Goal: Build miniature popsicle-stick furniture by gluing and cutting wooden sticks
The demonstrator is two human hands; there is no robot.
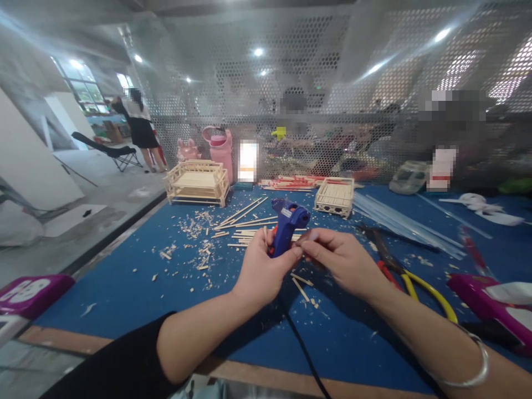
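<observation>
My left hand (pixel 264 263) is wrapped round a small blue hot glue gun (pixel 286 224), held above the middle of the blue table. A short pale stick end shows between its fingers at the left side of the gun. My right hand (pixel 338 255) is closed in a pinch right beside the gun, close to my left thumb. What sits between its fingertips is too small and covered to name. Behind and beneath the gun lie several thin wooden sticks (pixel 245 237). From the gun a black cord (pixel 301 346) runs down over the table's front edge.
A wooden stick model (pixel 197 183) stands at the back left, a smaller one (pixel 334 197) at the back right. Clear glue sticks (pixel 399 221) and yellow-red pliers (pixel 409 277) lie on the right, near a purple device (pixel 490 305). Wood scraps litter the blue table (pixel 124 305).
</observation>
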